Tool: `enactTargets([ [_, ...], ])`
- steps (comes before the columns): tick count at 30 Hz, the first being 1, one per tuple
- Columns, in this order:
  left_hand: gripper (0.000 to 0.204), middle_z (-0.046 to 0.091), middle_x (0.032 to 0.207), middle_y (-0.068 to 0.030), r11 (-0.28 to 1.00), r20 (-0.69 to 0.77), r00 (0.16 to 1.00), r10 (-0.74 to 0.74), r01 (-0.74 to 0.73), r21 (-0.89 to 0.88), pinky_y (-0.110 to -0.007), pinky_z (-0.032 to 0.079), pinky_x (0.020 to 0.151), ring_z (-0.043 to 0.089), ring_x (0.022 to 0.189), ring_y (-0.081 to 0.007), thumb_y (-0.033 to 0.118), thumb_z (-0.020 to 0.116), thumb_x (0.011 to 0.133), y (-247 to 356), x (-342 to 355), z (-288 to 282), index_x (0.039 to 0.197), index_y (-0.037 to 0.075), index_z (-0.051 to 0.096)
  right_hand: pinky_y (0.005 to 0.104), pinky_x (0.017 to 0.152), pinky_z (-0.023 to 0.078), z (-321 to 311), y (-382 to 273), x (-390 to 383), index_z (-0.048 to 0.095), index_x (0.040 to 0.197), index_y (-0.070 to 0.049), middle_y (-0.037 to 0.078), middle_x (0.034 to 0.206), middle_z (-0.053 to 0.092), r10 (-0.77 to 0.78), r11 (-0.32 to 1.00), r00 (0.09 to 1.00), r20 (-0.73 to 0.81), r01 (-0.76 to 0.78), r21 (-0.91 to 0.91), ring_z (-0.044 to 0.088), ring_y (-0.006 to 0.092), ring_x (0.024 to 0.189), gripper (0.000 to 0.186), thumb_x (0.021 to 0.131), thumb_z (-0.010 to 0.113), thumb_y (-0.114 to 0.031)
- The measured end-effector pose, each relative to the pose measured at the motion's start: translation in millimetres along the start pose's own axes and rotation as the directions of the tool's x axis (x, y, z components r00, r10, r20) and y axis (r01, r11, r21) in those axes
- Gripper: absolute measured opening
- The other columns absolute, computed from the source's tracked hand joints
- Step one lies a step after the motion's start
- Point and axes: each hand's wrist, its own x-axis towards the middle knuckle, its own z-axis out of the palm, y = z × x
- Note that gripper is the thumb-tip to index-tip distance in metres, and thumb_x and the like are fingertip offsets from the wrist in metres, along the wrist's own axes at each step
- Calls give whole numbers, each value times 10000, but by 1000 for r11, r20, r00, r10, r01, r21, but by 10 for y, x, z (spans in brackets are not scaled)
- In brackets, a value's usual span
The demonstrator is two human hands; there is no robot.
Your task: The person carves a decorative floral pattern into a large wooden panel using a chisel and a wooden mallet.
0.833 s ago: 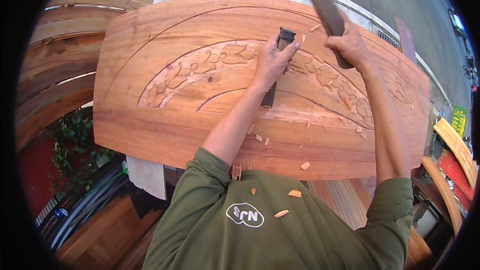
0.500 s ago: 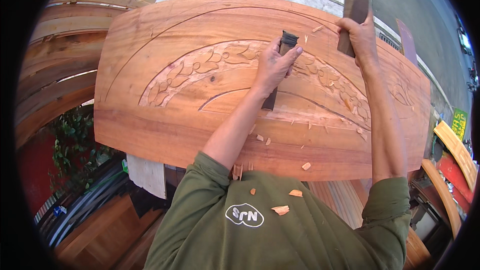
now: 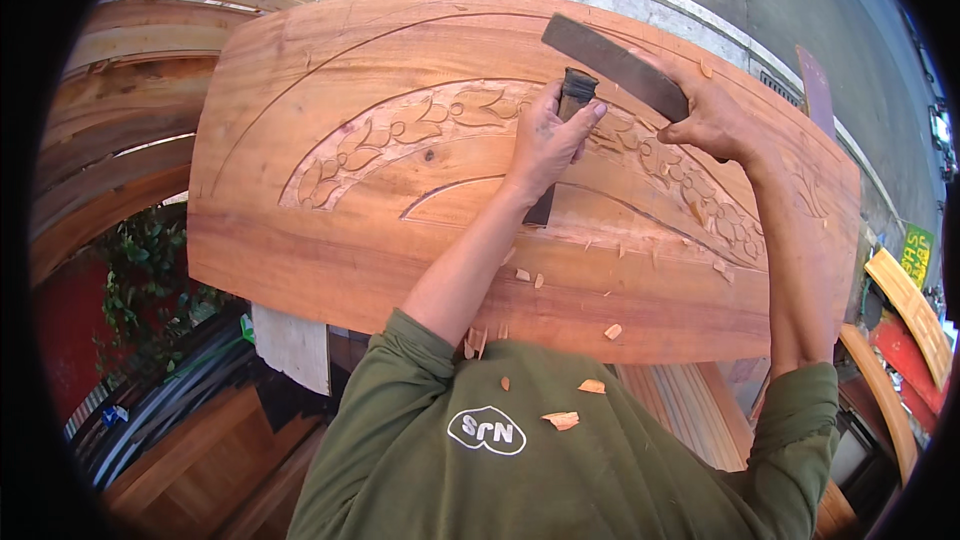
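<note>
My left hand [image 3: 548,145] is closed round a chisel [image 3: 538,205] with a black-wrapped top, its blade end down at the carved wooden panel [image 3: 290,250]. My right hand [image 3: 710,125] grips a long dark bar mallet [image 3: 600,55], which slants over the panel just above and to the right of the chisel's top. A curved band of leaf carving [image 3: 415,125] arches across the panel beneath both hands, partly hidden by them. Pale wood chips [image 3: 613,331] are scattered on the near part of the panel and on my shirt.
Stacked curved planks [image 3: 150,30] stand at left, above green plants [image 3: 150,270]. Pale boards [image 3: 290,350] support the panel. A grey concrete pavement [image 3: 800,10] lies beyond it. At right are loose boards [image 3: 905,310], a red sheet [image 3: 900,360] and a green sign [image 3: 915,250].
My right hand has brought the mallet from upright and raised down to a leftward slant near the chisel's top. My left hand and the chisel have shifted only slightly.
</note>
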Motion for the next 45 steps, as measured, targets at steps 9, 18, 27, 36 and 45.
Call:
enactTargets([
  [9, 351, 637, 778, 33, 1000, -12, 1000, 0, 0, 1, -220, 420, 465, 552, 545, -39, 317, 839, 1027, -15, -9, -7, 1160, 50, 654, 369, 974, 568, -39, -179, -12, 494, 1655, -76, 178, 1255, 754, 225, 955, 968, 110, -242, 170, 721, 267, 1049, 971, 753, 851, -118],
  [18, 357, 639, 764, 31, 999, -30, 999, -36, 37, 32, -219, 427, 472, 564, 552, -40, 333, 841, 1027, -32, -70, 7, 1172, 58, 665, 383, 931, 567, 142, -124, -82, 458, 1678, -87, 153, 1206, 755, 74, 980, 997, 21, -76, 185, 714, 261, 1015, 995, 757, 832, -120],
  [27, 353, 648, 742, 15, 999, -37, 999, -18, 19, 42, -209, 401, 441, 567, 512, -53, 345, 793, 1065, 116, -240, -25, 1229, 57, 671, 394, 1166, 498, 49, -552, -268, 489, 1682, -157, 149, 1465, 709, 169, 942, 984, 56, -178, 286, 666, 269, 1344, 1032, 726, 874, -137],
  [36, 306, 639, 732, 4, 992, -116, 988, 101, -109, -64, -224, 439, 424, 580, 495, -66, 338, 779, 1076, 206, 92, 210, 1164, 70, 661, 368, 1177, 475, -37, -223, -591, 479, 1672, -63, 123, 1488, 681, 233, 866, 924, -302, -56, 498, 645, 224, 1348, 981, 799, 921, -145],
  [45, 290, 636, 735, 7, 995, -76, 992, 100, -100, 0, -225, 429, 434, 578, 507, -54, 314, 797, 1062, -74, 181, 359, 1115, 68, 653, 299, 715, 581, -272, -136, -219, 559, 1505, -16, 9, 892, 711, 333, 823, 817, -471, -8, 568, 687, 141, 749, 727, 847, 851, -115],
])
